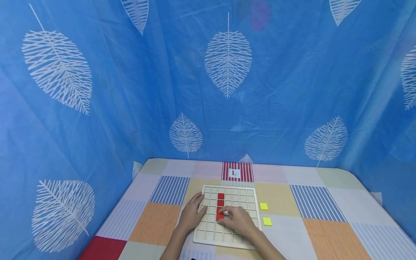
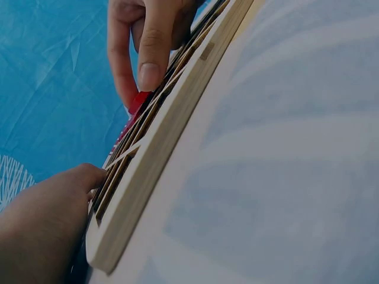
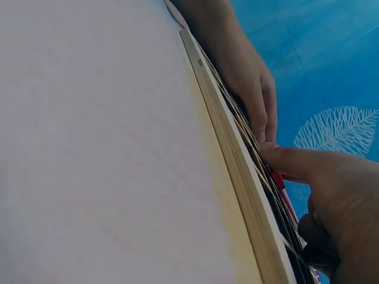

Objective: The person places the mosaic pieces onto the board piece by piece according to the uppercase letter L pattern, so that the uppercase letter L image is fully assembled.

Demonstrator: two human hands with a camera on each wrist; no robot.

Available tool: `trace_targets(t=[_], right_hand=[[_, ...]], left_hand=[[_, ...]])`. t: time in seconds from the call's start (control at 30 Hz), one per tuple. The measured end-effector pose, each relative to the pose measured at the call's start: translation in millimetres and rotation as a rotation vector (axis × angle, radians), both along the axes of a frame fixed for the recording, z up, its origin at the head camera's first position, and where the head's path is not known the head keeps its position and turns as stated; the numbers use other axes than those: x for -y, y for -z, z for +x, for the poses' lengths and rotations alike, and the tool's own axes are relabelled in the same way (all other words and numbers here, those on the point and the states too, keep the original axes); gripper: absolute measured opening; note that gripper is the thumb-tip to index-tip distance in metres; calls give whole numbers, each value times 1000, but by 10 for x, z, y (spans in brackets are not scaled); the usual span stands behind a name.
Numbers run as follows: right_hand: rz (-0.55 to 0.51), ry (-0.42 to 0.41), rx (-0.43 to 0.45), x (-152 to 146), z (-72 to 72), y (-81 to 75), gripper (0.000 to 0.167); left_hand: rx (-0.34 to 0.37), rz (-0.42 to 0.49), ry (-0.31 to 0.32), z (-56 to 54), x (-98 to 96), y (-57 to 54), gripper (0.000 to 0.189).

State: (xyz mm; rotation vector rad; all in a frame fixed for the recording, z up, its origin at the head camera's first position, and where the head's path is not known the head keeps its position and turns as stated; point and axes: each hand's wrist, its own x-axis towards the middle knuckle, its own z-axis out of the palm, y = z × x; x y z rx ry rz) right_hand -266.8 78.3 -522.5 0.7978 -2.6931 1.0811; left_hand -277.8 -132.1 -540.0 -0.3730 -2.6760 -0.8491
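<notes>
A cream gridded board [image 1: 211,236] lies on the patchwork cloth. In its left-middle part, several red square tiles [image 1: 221,196] form a column running toward the person. The right hand [image 1: 238,220] reaches over the board, its thumb and index finger pinching a red tile [image 1: 220,216] low in that column. This tile [image 2: 139,102] shows partly between the fingertips in the left wrist view. At the board's left edge rests the left hand [image 1: 191,213], its fingers along the rim and its thumb over the surface. The right hand covers some cells.
Two yellow square tiles, a far one [image 1: 264,206] and a near one [image 1: 267,221], lie right of the board. Beyond it is a small white card [image 1: 234,173] with a grid and coloured squares. A blue leaf-print curtain [image 1: 276,90] surrounds the table.
</notes>
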Motion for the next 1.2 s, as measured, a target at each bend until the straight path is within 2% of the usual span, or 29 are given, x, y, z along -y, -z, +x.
trace_targets(t=[0.17,0.27,0.6,0.7,0.97,1.07,1.2], right_hand=[[54,-3,-26,12,-8,16,30],[72,-2,-33,15,-8,21,31],[49,2,-52,12,2,22,31],[23,7,-32,3,0,31,31],[-125,-19,49,-107,-25,1,26],[-156,-19,46,-194,-48,-29,24],[-196,2,-1,-372,-88,-83,22]], left_hand=[[-26,-3,1,-3,2,0,47],[-17,-6,-2,-6,3,-1,47],[-9,1,-5,-5,4,-2,47],[-17,6,-3,0,1,4,47],[-15,1,-5,-13,-10,13,47],[-14,8,-5,-14,-11,16,47],[-24,12,-4,-8,-11,28,46]])
